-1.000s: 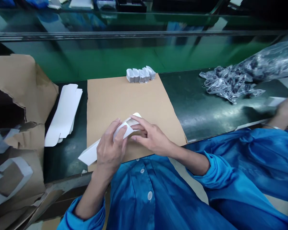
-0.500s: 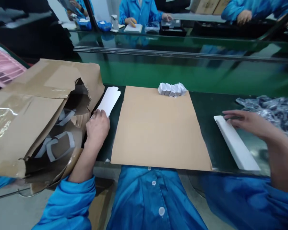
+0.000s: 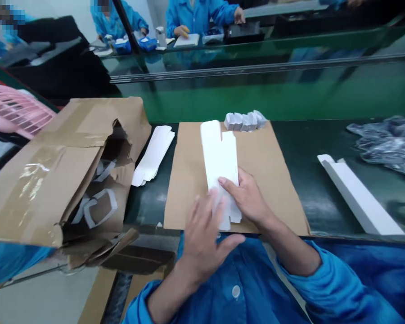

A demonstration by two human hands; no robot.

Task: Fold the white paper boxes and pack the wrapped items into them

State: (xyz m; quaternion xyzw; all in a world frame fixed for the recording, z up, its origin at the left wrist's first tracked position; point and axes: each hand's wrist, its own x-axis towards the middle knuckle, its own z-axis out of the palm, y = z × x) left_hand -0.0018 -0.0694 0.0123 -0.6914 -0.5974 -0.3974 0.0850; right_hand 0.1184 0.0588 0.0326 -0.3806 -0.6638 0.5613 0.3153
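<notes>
A flat white carton blank (image 3: 220, 157) with end flaps is held over the brown cardboard sheet (image 3: 266, 180). My right hand (image 3: 251, 195) grips its right edge, thumb on top. My left hand (image 3: 205, 234), somewhat blurred, has its fingers spread just in front of the blank's lower left side; whether it touches cannot be made out. Several more flat white blanks (image 3: 155, 153) lie stacked to the left of the sheet. On the right rests a long white box (image 3: 362, 195), folded into shape, with a flap open at its far end.
A torn brown carton (image 3: 74, 130) with white strips inside stands at the left. Small white folded pieces (image 3: 245, 121) line the sheet's far edge. Plastic-wrapped items (image 3: 388, 144) are heaped at the right. Beyond the green ledge (image 3: 273, 99), people in blue work. A pink basket (image 3: 16, 105) is far left.
Both hands have come to the middle, the left from the stack and the right from beside the long box. A flat blank is now in my right hand. The view has shifted slightly.
</notes>
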